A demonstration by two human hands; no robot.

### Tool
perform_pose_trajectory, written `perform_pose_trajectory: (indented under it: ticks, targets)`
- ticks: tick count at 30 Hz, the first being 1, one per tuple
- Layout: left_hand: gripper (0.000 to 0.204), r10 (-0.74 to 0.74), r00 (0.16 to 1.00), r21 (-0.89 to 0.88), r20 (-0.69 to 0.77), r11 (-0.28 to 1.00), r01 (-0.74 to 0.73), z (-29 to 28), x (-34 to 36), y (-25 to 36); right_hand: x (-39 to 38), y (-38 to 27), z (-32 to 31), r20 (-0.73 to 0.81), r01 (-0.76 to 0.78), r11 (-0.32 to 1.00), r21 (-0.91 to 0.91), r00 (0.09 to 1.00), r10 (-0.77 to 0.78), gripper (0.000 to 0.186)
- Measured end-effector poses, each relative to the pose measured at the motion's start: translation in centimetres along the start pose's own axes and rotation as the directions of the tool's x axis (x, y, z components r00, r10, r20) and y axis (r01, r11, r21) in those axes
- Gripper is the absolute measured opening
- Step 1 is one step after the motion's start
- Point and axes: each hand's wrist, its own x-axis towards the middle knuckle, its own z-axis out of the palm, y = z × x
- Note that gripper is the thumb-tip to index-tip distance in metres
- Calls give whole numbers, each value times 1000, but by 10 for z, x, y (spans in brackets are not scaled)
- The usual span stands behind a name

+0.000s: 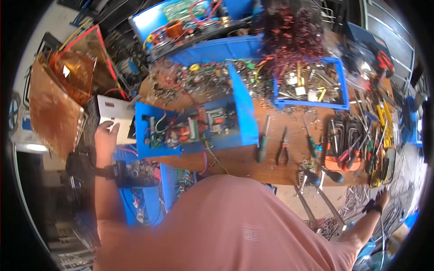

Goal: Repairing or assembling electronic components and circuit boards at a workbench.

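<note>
My left hand (105, 137) is at the near left edge of a white panel (115, 118) with a small dark slot. Its fingers and thumb lie bent against the panel, seemingly gripping it. To the right of the panel sits an open blue casing (245, 118), with circuit boards, wires and red parts inside. My right hand (383, 198) is far off at the right, beyond the table's near corner and below a yellow-and-black tool (388, 165). Its fingers are small and blurred, and whether they hold anything is unclear.
On the wooden table (271, 156) lie a green-handled screwdriver (263, 142), pliers (284, 147) and a hex key set (343, 140). Scrap parts heap behind the casing. A blue crate (312, 106) holds metal pieces. Copper-coloured sheets (56, 106) lean at the left.
</note>
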Motion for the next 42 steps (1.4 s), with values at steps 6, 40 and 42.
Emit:
perform_pose_trajectory:
  ticks: [6, 40, 42]
  targets:
    - [47, -68, 989, -311, 131, 944, 106, 54, -29, -63, -112, 88, -70, 87, 355, 923, -152, 935, -345, 30]
    - [21, 33, 954, -739, 297, 641, 208, 101, -87, -208, -887, 30, 594, 973, 966, 116, 231, -228, -45, 23]
    - [20, 59, 968, -709, 244, 692, 136, 98, -99, -208, -883, 24, 601, 952, 929, 209, 306, -305, -39, 23]
